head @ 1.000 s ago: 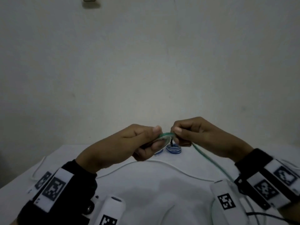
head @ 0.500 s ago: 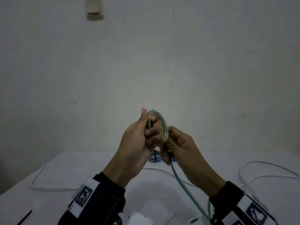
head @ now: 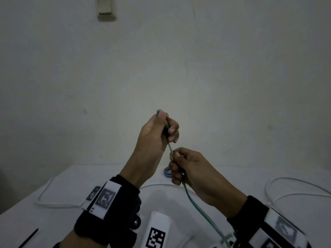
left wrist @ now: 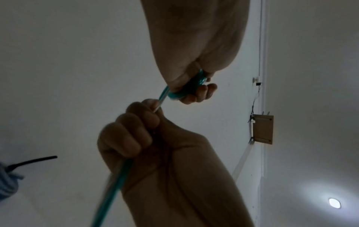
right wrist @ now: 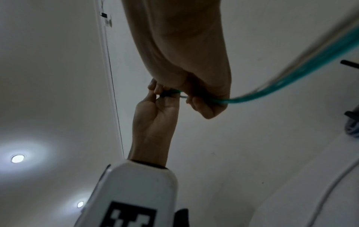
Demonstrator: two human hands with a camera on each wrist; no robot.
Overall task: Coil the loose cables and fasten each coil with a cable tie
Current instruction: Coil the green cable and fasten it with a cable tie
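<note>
Gripping a small coil of green cable (head: 162, 122), the left hand (head: 154, 138) is raised above the white table (head: 59, 228), its thumb pressed on one side of the loops and its fingers (head: 172, 132) curled tight round the other. From the left wrist view the coil (left wrist: 186, 90) shows as a few turns wedged between thumb base and fingertips, with no gap to spare.

Just below and to the right of those fingers, one strand leaves the coil and runs a short way down into the right hand (head: 193, 169). That hand pinches the strand between thumb and forefinger, and the remaining fingers (left wrist: 128, 135) are folded round it into a loose fist. The two hands sit close together, not touching, joined only by the taut bit of cable.

Under the right hand's little finger the green cable hangs free toward the lower right, out of the head view.

On the table beyond the hands sits a small blue and white coil (head: 167, 171), half hidden behind the right knuckles. A white cable (head: 293, 183) loops across the table to the right, and a black cable tie (head: 28, 238) lies far to the lower left of both hands.
</note>
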